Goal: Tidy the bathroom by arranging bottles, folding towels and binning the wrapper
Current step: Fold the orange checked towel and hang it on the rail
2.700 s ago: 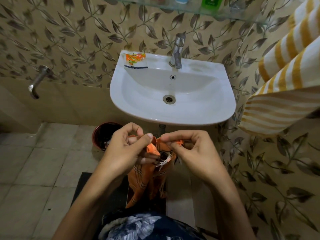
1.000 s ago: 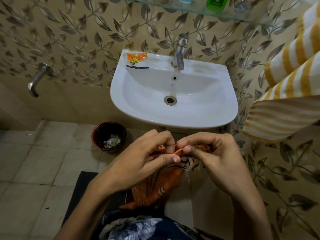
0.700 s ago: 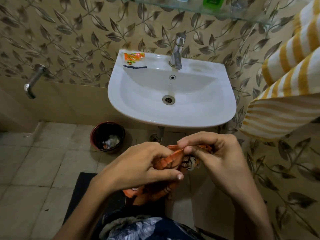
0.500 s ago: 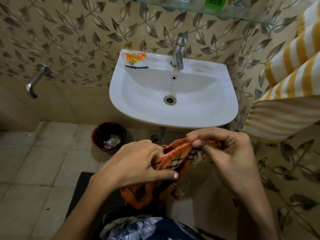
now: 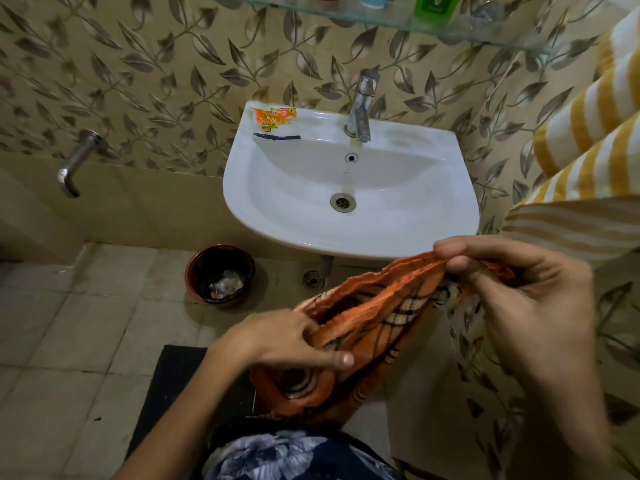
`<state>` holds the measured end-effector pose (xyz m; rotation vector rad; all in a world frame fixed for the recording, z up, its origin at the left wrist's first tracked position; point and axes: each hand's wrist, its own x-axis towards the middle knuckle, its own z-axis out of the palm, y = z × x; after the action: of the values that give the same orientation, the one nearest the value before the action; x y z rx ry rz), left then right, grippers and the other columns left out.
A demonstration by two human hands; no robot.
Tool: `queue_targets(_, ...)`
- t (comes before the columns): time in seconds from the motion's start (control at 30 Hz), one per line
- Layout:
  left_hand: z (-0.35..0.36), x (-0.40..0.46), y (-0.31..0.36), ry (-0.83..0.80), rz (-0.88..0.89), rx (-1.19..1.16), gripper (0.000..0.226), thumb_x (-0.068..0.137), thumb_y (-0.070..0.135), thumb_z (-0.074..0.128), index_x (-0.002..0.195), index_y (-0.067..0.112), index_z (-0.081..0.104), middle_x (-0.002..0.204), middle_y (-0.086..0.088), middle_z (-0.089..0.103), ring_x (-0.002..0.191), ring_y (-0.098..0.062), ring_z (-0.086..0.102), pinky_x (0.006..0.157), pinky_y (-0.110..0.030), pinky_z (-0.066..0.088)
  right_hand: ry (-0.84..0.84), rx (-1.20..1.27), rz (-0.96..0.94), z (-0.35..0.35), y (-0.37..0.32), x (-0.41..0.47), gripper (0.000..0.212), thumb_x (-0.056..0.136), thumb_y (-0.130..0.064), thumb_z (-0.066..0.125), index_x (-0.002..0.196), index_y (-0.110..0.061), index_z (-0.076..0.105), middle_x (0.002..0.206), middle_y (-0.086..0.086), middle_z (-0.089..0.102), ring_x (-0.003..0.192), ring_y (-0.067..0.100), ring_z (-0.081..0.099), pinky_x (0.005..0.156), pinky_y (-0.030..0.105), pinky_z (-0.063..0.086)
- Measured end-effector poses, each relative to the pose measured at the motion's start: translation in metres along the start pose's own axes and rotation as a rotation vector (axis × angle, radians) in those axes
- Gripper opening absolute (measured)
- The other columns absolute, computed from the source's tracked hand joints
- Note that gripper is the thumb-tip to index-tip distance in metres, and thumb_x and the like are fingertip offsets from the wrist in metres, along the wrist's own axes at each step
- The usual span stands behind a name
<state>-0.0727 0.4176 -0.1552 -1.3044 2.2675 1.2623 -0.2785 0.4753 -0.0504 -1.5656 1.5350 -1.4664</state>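
An orange towel [image 5: 374,313] with dark and pale stripes hangs bunched between my hands below the sink. My right hand [image 5: 519,292] pinches its upper edge at the right. My left hand [image 5: 287,341] grips the lower left part, thumb laid across the cloth. An orange wrapper [image 5: 273,118] lies on the back left rim of the white sink [image 5: 398,237], with a dark strip [image 5: 277,136] just in front of it. Bottles, one of them green [image 5: 434,6], stand on the glass shelf [image 5: 381,24] at the top.
A dark red bin [image 5: 194,271] with some rubbish stands on the tiled floor left of the sink pipe. A yellow-and-white striped towel [image 5: 588,133] hangs at the right. A wall tap [image 5: 74,164] sticks out at the left. A black mat [image 5: 173,393] lies underfoot.
My hands have drawn apart: the right went up and right with the towel's edge, the left slid down and left, so the bunched towel now stretches out between them.
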Motion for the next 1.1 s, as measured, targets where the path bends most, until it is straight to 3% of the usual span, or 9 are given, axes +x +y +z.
queue_targets(0.07,0.004,0.005,-0.005,-0.207,-0.056,-0.112,0.119,0.034,0.101,0.023,0.105,0.015,0.064,0.109,-0.003,0.067,0.099,-0.018,0.064,0.085,-0.031,0.049,0.027,-0.012,-0.024,-0.005,-0.005,0.0,0.032,0.075,0.011,0.066,0.075,-0.021,0.07,0.072,-0.027,0.071,0.074,-0.008,0.068,0.067,0.002,0.049)
queue_targets(0.17,0.013,0.009,-0.012,-0.213,-0.079,-0.187,0.135,0.029,0.1,0.005,0.12,0.015,0.06,0.126,-0.005,0.06,0.112,-0.02,0.057,0.096,-0.029,0.042,0.07,-0.029,-0.027,-0.011,-0.008,-0.001,0.026,0.076,0.004,0.066,0.076,-0.021,0.069,0.073,-0.028,0.071,0.074,-0.008,0.068,0.067,0.002,0.049)
queue_targets(0.33,0.02,0.024,-0.022,0.087,-0.162,0.067,0.058,0.087,0.066,0.035,0.109,0.016,0.054,0.114,-0.006,0.063,0.1,-0.023,0.06,0.083,-0.034,0.048,0.103,-0.005,-0.018,-0.014,-0.009,-0.001,0.015,0.074,-0.006,0.066,0.076,-0.021,0.069,0.073,-0.027,0.071,0.076,-0.007,0.069,0.069,0.003,0.049)
queue_targets(0.53,0.023,0.03,-0.031,0.28,-0.199,0.222,0.021,0.092,0.048,0.04,0.094,0.028,0.048,0.101,0.001,0.06,0.109,-0.022,0.049,0.095,-0.042,0.029,0.157,-0.084,-0.029,-0.024,0.004,-0.001,0.028,0.078,0.0,0.068,0.077,-0.027,0.07,0.076,-0.026,0.072,0.079,-0.004,0.069,0.074,0.006,0.05)
queue_targets(0.73,0.007,0.009,-0.068,0.605,0.004,0.407,0.057,0.085,0.07,0.013,0.104,0.039,0.057,0.103,0.023,0.056,0.104,-0.012,0.046,0.086,-0.043,0.032,0.243,-0.178,0.055,-0.05,0.03,0.001,0.03,0.082,0.0,0.065,0.08,-0.03,0.07,0.077,-0.03,0.071,0.081,-0.007,0.068,0.075,0.005,0.051)
queue_targets(0.87,-0.016,-0.009,-0.081,0.736,0.211,0.618,0.061,0.093,0.059,0.015,0.105,0.025,0.064,0.097,0.008,0.071,0.081,-0.019,0.064,0.068,-0.036,0.041,0.242,-0.181,0.13,-0.057,0.046,0.003,0.031,0.083,0.0,0.064,0.08,-0.03,0.069,0.072,-0.021,0.071,0.079,-0.011,0.066,0.071,0.002,0.049)
queue_targets(0.93,-0.028,-0.019,-0.083,0.765,0.3,0.691,0.022,0.096,0.034,0.045,0.105,0.02,0.059,0.09,0.001,0.073,0.071,-0.018,0.066,0.061,-0.027,0.036,0.242,-0.187,0.137,-0.057,0.051,0.005,0.032,0.083,0.0,0.064,0.079,-0.031,0.068,0.078,-0.02,0.068,0.077,-0.013,0.065,0.071,0.001,0.049)
queue_targets(1.0,-0.039,-0.024,-0.086,0.791,0.38,0.688,0.052,0.066,0.006,0.081,0.109,0.017,0.053,0.086,-0.002,0.073,0.068,-0.018,0.065,0.058,-0.026,0.036,0.248,-0.183,0.133,-0.058,0.056,0.008,0.032,0.083,0.001,0.065,0.078,-0.031,0.068,0.071,-0.021,0.069,0.076,-0.012,0.066,0.07,0.002,0.049)
queue_targets(1.1,-0.06,-0.035,-0.08,0.892,0.397,0.709,0.053,0.065,-0.001,0.077,0.108,0.016,0.052,0.075,-0.006,0.068,0.063,-0.019,0.054,0.053,-0.027,0.036,0.244,-0.204,0.117,-0.06,0.064,0.014,0.032,0.083,0.002,0.065,0.079,-0.029,0.068,0.069,-0.032,0.068,0.073,-0.012,0.066,0.069,0.001,0.049)
